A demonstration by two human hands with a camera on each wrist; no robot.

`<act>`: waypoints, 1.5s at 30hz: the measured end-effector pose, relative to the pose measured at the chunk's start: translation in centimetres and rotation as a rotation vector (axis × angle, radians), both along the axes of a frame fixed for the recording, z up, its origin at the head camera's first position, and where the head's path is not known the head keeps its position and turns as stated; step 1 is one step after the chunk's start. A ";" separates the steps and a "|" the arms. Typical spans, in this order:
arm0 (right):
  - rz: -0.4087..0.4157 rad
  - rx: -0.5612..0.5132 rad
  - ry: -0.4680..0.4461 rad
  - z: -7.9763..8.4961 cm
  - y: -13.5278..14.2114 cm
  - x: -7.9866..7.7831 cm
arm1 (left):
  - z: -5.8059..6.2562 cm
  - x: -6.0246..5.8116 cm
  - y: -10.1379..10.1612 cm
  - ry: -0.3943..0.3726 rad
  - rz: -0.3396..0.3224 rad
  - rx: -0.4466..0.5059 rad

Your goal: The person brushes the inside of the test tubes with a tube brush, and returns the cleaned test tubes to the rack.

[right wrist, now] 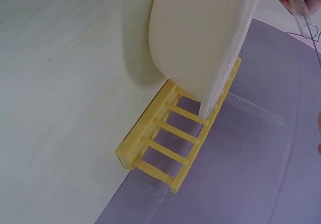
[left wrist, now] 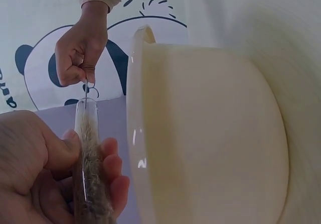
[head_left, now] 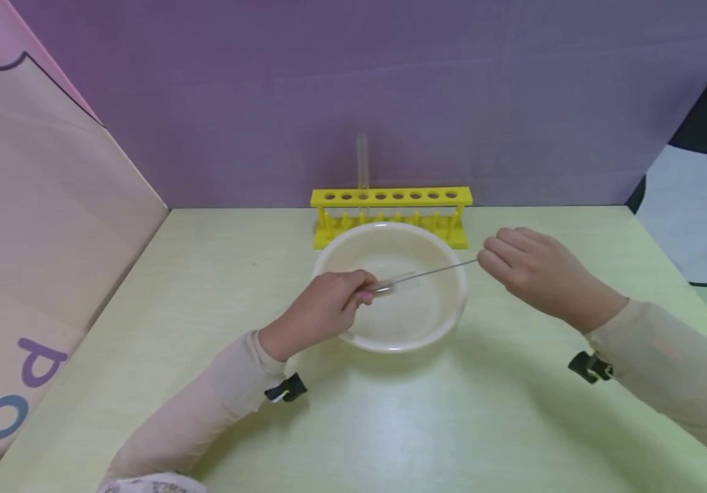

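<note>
Over the white basin (head_left: 399,347), my left hand (head_left: 322,305) grips a clear glass test tube (left wrist: 79,114), with the thumb on one side and curled fingers on the other. A test tube brush (left wrist: 92,176) is inside the tube, its bristles seen through the glass in the left wrist view. Its thin wire handle (head_left: 442,269) runs out of the tube's mouth to my right hand (head_left: 534,277), which pinches the end beyond the basin's right side. In the right wrist view the tube and wire show at the upper right, while most of the right hand is out of frame.
Behind the basin a yellow test tube rack (head_left: 390,198) stands near the purple back wall (head_left: 236,103). One clear test tube (head_left: 362,157) stands upright in it. The basin's far rim overlaps the rack's front in the head view. Printed panels border the pale table (head_left: 217,253) on both sides.
</note>
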State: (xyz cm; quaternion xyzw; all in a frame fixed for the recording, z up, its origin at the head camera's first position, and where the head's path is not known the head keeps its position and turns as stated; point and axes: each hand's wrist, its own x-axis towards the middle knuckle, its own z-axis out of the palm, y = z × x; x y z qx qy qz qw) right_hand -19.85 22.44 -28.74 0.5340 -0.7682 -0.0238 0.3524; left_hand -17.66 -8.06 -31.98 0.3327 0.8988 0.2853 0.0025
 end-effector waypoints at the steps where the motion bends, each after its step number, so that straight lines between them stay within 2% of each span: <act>1: 0.005 -0.008 0.001 0.0 0.1 0.0 | -0.1 0.0 -0.1 0.000 0.004 0.001; 16: -0.004 -0.004 -0.022 -0.2 0.9 -0.1 | -0.6 0.0 -1.5 -0.002 0.011 -0.018; 37: 0.012 -0.045 -0.019 -0.3 1.4 -0.1 | -0.7 -0.1 -2.3 -0.062 -0.009 -0.019; 45: 0.000 -0.040 -0.031 -0.4 1.8 -0.1 | -0.8 -0.1 -2.7 -0.043 -0.005 -0.020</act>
